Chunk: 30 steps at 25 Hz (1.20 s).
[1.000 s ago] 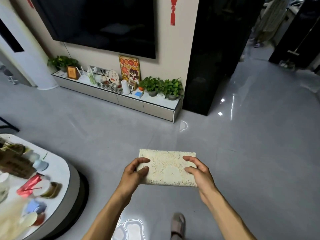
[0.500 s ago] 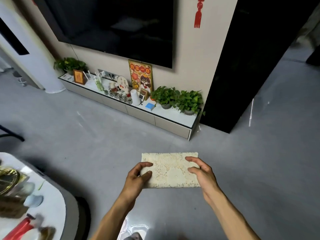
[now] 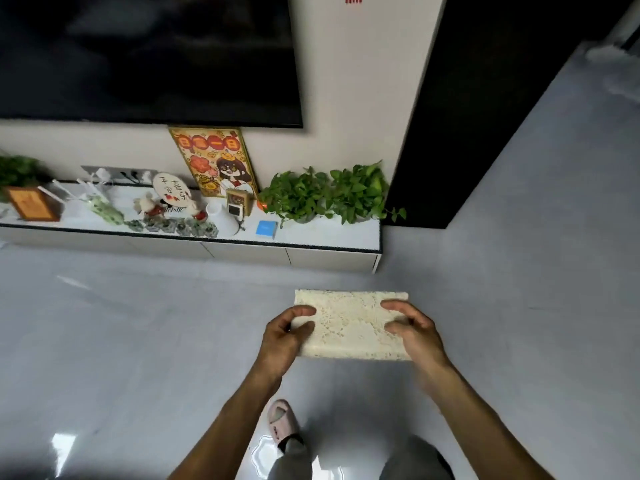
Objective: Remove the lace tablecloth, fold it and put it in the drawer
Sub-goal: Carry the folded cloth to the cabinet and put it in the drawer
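From the head camera I look down at my two bare forearms reaching out over the grey glossy floor (image 3: 121, 341), and between them I carry the lace tablecloth (image 3: 349, 323), folded into a thick cream rectangle held flat in the air, well clear of any surface. My left hand (image 3: 282, 336) is curled around the cloth's left short edge, thumb laid on top and the other fingers tucked beneath, so it is closed on the fabric. My right hand (image 3: 414, 332) grips the right short edge the same way, thumb and a forefinger on the upper face, the rest hidden under the cloth; it is a little blurred but clearly clamped on the lace. Ahead of the cloth stands the low TV cabinet (image 3: 242, 249), with flat drawer fronts along its face, all of them closed as far as I can tell. Along its top, toward the right end, sit two leafy potted plants (image 3: 325, 195), with a small blue box (image 3: 266, 228) just left of them near the front edge, then a white cup (image 3: 221, 216) and a row of small trinkets. A colourful cartoon poster (image 3: 214, 161) leans against the wall at the back edge, below the dark television (image 3: 149, 57). Under my arms, one pink slipper (image 3: 282, 420) is planted on the floor
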### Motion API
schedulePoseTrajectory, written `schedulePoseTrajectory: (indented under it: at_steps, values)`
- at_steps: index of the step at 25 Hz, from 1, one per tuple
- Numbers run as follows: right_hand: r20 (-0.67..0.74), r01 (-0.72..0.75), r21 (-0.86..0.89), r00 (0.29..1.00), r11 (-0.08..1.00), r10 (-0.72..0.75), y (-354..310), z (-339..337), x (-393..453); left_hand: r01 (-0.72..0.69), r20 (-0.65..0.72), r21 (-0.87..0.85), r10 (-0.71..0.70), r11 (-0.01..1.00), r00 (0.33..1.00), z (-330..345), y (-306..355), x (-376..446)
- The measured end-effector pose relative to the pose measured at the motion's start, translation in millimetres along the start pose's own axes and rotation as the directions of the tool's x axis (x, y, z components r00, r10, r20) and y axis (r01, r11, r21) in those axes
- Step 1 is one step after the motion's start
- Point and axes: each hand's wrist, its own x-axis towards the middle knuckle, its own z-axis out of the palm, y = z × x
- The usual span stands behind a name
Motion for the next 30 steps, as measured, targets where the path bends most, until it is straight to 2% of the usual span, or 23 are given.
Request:
schedulePoseTrajectory:
  at_steps: [3, 6, 11, 15, 18, 19, 20, 21, 22, 23, 25, 26, 28, 30]
  values:
    - [-0.052, -0.075, 0.076, 0.995, 0.994, 0.079, -1, 39, 34, 0.023, 0.014, 0.01, -0.023, 1.0, 1.0, -28, 0, 56]
    - [-0.046, -0.146, 0.117, 0.987, 0.982, 0.152, 6, 62, 85, 0.033, 0.035, 0.036, -0.034, 0.999, 0.999, -40, -8, 107]
    - [0.02, -0.227, 0.064, 0.974, 0.972, 0.226, 25, 83, 179, 0.097, -0.015, 0.045, -0.096, 0.994, 0.995, -46, -41, 191]
    - [0.026, -0.219, 0.07, 0.976, 0.973, 0.218, 77, 88, 266, 0.121, 0.0, 0.069, -0.121, 0.99, 0.993, -38, -93, 288]
    - [0.024, -0.19, 0.094, 0.982, 0.977, 0.188, 141, 95, 323, 0.204, 0.035, -0.026, -0.203, 0.979, 0.979, -32, -150, 351]
    - [0.023, -0.182, 0.106, 0.983, 0.977, 0.181, 170, 99, 344, 0.277, 0.07, -0.061, -0.273, 0.959, 0.96, -33, -182, 374]
    - [0.015, -0.209, 0.126, 0.978, 0.97, 0.208, 186, 99, 367, 0.384, 0.075, -0.127, -0.377, 0.915, 0.923, -32, -198, 397]
    - [0.018, -0.239, 0.124, 0.971, 0.963, 0.238, 191, 99, 371, 0.484, 0.139, -0.174, -0.465, 0.858, 0.874, -34, -197, 403]
    - [-0.007, -0.203, 0.15, 0.978, 0.968, 0.207, 233, 106, 401, 0.532, 0.224, -0.202, -0.491, 0.822, 0.842, -36, -242, 436]
    - [0.004, -0.152, 0.152, 0.988, 0.977, 0.154, 289, 115, 444, 0.545, 0.349, -0.213, -0.458, 0.811, 0.818, -34, -303, 479]
    - [0.031, -0.246, 0.208, 0.969, 0.947, 0.245, 315, 109, 464, 0.608, 0.427, -0.161, -0.501, 0.777, 0.753, -30, -311, 500]
    - [0.039, -0.26, 0.23, 0.965, 0.938, 0.258, 345, 109, 476, 0.592, 0.436, -0.167, -0.48, 0.788, 0.761, -31, -333, 512]
    - [0.047, -0.258, 0.234, 0.966, 0.937, 0.254, 398, 122, 518, 0.494, 0.356, -0.16, -0.417, 0.855, 0.836, -30, -379, 552]
    - [-0.048, -0.237, 0.201, 0.967, 0.951, 0.251, 441, 131, 569, 0.409, 0.239, -0.147, -0.369, 0.901, 0.898, -30, -418, 590]
